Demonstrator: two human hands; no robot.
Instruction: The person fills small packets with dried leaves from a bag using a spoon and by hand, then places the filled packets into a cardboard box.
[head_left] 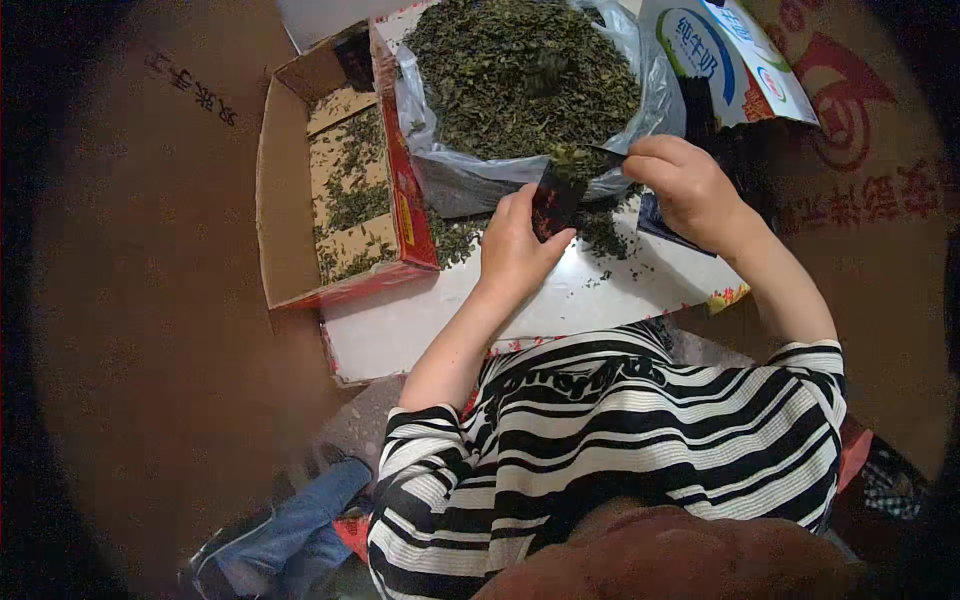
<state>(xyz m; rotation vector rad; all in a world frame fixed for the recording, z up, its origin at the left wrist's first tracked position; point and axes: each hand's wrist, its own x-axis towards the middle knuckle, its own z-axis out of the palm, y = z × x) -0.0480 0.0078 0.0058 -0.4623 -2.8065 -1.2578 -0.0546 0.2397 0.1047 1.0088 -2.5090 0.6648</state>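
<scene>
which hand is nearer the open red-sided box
Left: the left hand, holding a dark packet, is just right of the box; the right hand is farther right.

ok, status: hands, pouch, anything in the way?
Left hand gripping dark printed pouch. Right hand pinching thin black tool by pouch mouth. Dried leaves at the mouth, partly hiding it.

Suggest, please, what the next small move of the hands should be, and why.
Probably the right hand should nudge the leaves down into the dark packet: they show at its upper end, the left hand grips it, and the thin dark item in the right hand points toward them.
</scene>
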